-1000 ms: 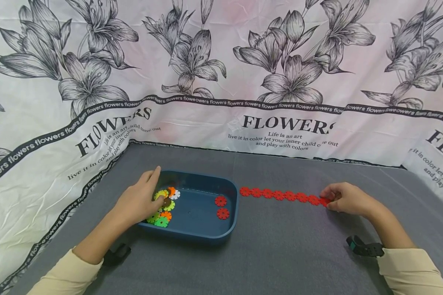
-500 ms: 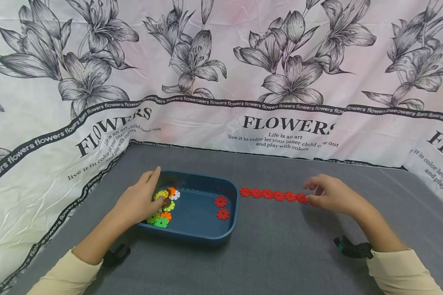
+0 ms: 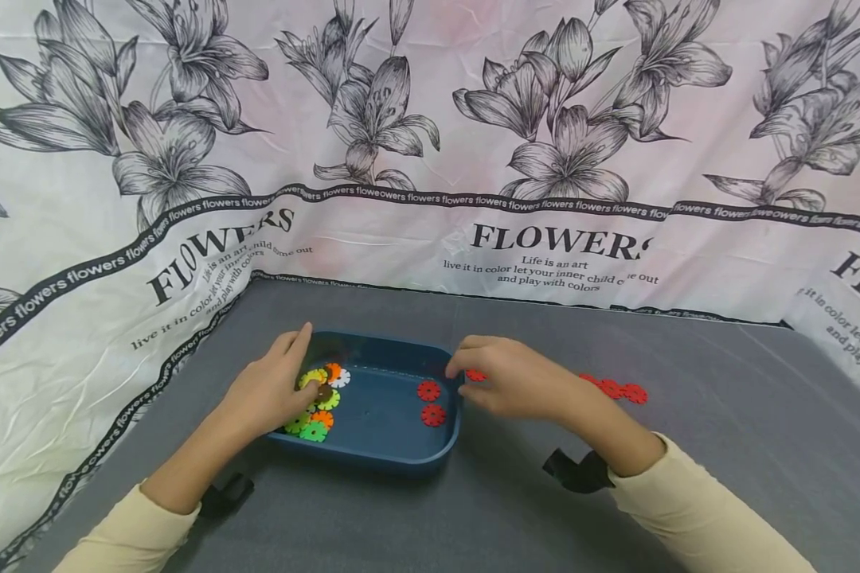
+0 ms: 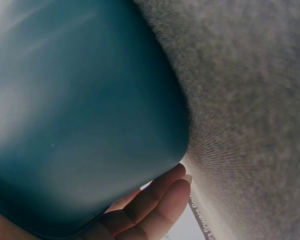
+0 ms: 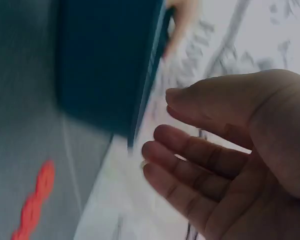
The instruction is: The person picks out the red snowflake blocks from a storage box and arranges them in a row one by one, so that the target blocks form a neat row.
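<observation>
My left hand (image 3: 272,390) grips the left side of a blue plastic bin (image 3: 376,456), thumb over the rim inside and fingers curled against the outer wall (image 4: 90,110). Inside, beside the thumb, lie several flower-shaped notched plastic discs in yellow, green, orange, white and brown, such as a green disc (image 3: 314,430). Two red discs lie at the right end: the upper red disc (image 3: 428,390) and the lower red disc (image 3: 433,415). My right hand (image 3: 512,378) hovers at the bin's right rim, fingers loosely bent and nothing between them. Beneath it runs a row of red discs (image 3: 612,388), its middle hidden.
The grey cloth table (image 3: 516,501) extends around the bin. A white flower-printed cloth (image 3: 401,247) hangs behind and at the sides. Dark wrist straps with cameras, such as the right strap (image 3: 580,471), hang below both forearms.
My right hand has left the right end of the red row and swept left along it to the bin's right rim. My left hand and the bin stay put.
</observation>
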Demonstrator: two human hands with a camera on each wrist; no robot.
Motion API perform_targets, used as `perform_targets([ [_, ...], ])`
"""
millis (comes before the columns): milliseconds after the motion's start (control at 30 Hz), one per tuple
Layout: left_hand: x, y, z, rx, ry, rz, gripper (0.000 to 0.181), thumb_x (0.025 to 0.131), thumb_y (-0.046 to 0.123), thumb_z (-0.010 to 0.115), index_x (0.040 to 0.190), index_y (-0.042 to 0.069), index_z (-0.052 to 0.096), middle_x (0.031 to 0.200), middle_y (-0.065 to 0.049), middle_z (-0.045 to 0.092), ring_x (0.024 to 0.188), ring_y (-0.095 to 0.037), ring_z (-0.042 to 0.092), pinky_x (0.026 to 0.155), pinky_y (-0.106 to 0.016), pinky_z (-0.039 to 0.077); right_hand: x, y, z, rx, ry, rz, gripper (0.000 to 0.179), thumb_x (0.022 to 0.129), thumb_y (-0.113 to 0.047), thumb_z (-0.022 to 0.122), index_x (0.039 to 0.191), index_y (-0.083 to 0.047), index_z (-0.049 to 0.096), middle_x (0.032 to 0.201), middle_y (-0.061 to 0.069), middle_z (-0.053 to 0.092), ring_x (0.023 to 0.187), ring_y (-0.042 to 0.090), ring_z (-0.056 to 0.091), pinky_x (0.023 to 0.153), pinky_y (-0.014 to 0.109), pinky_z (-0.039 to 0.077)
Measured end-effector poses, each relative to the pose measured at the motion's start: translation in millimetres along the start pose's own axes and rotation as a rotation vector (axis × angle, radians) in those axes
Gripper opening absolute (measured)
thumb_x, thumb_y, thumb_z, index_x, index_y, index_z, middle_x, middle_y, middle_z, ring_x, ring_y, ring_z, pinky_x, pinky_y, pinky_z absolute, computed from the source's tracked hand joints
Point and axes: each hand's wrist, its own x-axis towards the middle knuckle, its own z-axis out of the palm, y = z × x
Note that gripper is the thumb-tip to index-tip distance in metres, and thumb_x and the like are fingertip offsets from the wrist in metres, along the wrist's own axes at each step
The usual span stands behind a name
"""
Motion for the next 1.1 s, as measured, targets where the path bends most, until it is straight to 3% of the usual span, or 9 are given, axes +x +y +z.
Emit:
perform_targets([
  [100, -0.2, 0.1, 1.1, -0.002, -0.004, 0.002, 0.085, 0.092, 0.019, 0.067, 0.158, -0.003, 0.018, 0.153, -0.029, 0.03, 0.049, -0.018, 0.044, 0.052, -0.035, 0.04, 19.8, -12.9, 16.5, -0.031, -0.078, -0.087, 0.021, 0.088, -0.002, 0.072, 0.108, -0.006, 0.074, 0.105, 0.004, 0.066, 0.091, 0.017, 0.062, 0.077, 0.027, 0.053],
  [167, -0.4, 0.8, 0.9, -0.005, -0.006, 0.002, 0.085, 0.092, 0.019, 0.067, 0.158, -0.003, 0.018, 0.153, -0.029, 0.03, 0.049, -0.018, 0.044, 0.051, -0.035, 0.04, 32.0, -18.7, 27.7, -0.059, -0.159, -0.099, 0.022, 0.089, -0.002, 0.071, 0.111, -0.006, 0.073, 0.105, 0.006, 0.066, 0.089, 0.017, 0.06, 0.075, 0.025, 0.052],
  [233, -0.4, 0.6, 0.8, 0.002, -0.004, -0.001, 0.085, 0.092, 0.019, 0.067, 0.158, -0.003, 0.018, 0.153, -0.028, 0.03, 0.049, -0.018, 0.044, 0.051, -0.034, 0.04, 43.8, -22.8, 35.7, -0.099, -0.261, -0.044, 0.027, 0.088, -0.003, 0.072, 0.115, -0.007, 0.072, 0.107, 0.007, 0.064, 0.087, 0.016, 0.057, 0.072, 0.024, 0.05],
  [333, -0.9, 1.8, 0.3, 0.005, 0.002, 0.003, 0.085, 0.092, 0.019, 0.067, 0.158, -0.003, 0.017, 0.153, -0.028, 0.031, 0.047, -0.018, 0.042, 0.05, -0.035, 0.039, 59.8, -25.1, 42.7, -0.193, -0.413, 0.104, 0.037, 0.088, -0.005, 0.072, 0.125, -0.013, 0.069, 0.115, 0.006, 0.061, 0.089, 0.016, 0.053, 0.07, 0.026, 0.048],
  [433, -1.0, 3.2, 0.7, 0.001, 0.004, 0.011, 0.085, 0.093, 0.019, 0.067, 0.159, -0.002, 0.017, 0.153, -0.029, 0.031, 0.047, -0.018, 0.042, 0.049, -0.035, 0.038, 71.0, -24.7, 46.1, -0.273, -0.503, 0.209, 0.041, 0.09, -0.005, 0.071, 0.129, -0.015, 0.065, 0.116, 0.006, 0.058, 0.089, 0.016, 0.05, 0.068, 0.029, 0.047],
  [633, 0.6, 3.5, -0.8, -0.004, 0.006, 0.017, 0.085, 0.093, 0.019, 0.066, 0.159, -0.002, 0.017, 0.153, -0.029, 0.03, 0.045, -0.018, 0.04, 0.047, -0.034, 0.037, 77.3, -23.2, 45.4, -0.27, -0.534, 0.268, 0.018, 0.089, -0.004, 0.071, 0.098, -0.017, 0.062, 0.093, 0.0, 0.054, 0.08, 0.014, 0.047, 0.066, 0.028, 0.043],
  [733, 1.5, 1.6, -1.7, 0.004, 0.006, 0.012, 0.085, 0.093, 0.019, 0.066, 0.159, -0.002, 0.017, 0.154, -0.028, 0.03, 0.045, -0.018, 0.04, 0.047, -0.034, 0.037, 77.0, -24.7, 44.6, -0.266, -0.546, 0.248, 0.019, 0.089, -0.004, 0.07, 0.087, -0.018, 0.057, 0.087, -0.001, 0.05, 0.076, 0.014, 0.044, 0.063, 0.027, 0.04],
  [900, 2.1, -0.6, -1.4, 0.004, -0.009, 0.004, 0.085, 0.093, 0.019, 0.066, 0.159, -0.002, 0.016, 0.154, -0.028, 0.029, 0.048, -0.018, 0.043, 0.05, -0.035, 0.039, 77.4, -25.7, 45.8, -0.264, -0.562, 0.236, 0.019, 0.09, -0.004, 0.069, 0.083, -0.016, 0.056, 0.082, -0.001, 0.048, 0.07, 0.013, 0.041, 0.059, 0.026, 0.036],
  [1100, 0.4, 0.6, -1.4, 0.001, -0.011, -0.002, 0.085, 0.093, 0.019, 0.066, 0.158, -0.003, 0.017, 0.154, -0.029, 0.029, 0.049, -0.018, 0.044, 0.051, -0.035, 0.04, 79.7, -25.2, 48.0, -0.227, -0.589, 0.242, 0.02, 0.088, -0.008, 0.074, 0.098, -0.015, 0.058, 0.08, -0.002, 0.053, 0.068, 0.013, 0.048, 0.057, 0.025, 0.04],
])
